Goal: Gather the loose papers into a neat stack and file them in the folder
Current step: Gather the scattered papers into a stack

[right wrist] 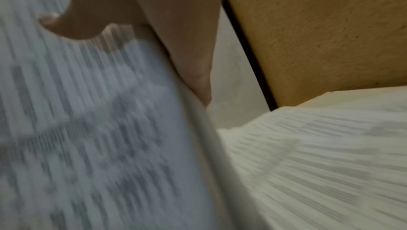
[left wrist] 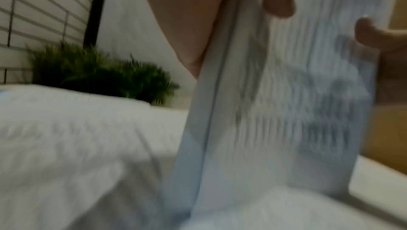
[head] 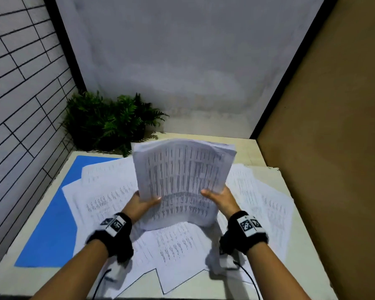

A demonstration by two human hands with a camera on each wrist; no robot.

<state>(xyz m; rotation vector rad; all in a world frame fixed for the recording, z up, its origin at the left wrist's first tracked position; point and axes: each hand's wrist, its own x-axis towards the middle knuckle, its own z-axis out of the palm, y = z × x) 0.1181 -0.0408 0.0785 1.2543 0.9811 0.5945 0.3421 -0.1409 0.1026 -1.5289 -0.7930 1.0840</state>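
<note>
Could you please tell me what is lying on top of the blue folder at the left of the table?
Loose printed sheets overlap the blue folder's right side; its left part lies bare. How far the folder reaches beneath them is hidden.

Left hand and right hand raised, thumbs forward, both pinching

Printed text on the held stack blurred; blue folder partly under loose papers.

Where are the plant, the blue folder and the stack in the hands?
plant [head: 108, 122], head view, middle of the leaves.
folder [head: 52, 224], head view, bare blue cover left of the papers.
stack [head: 182, 169], head view, middle of the front page.
</note>
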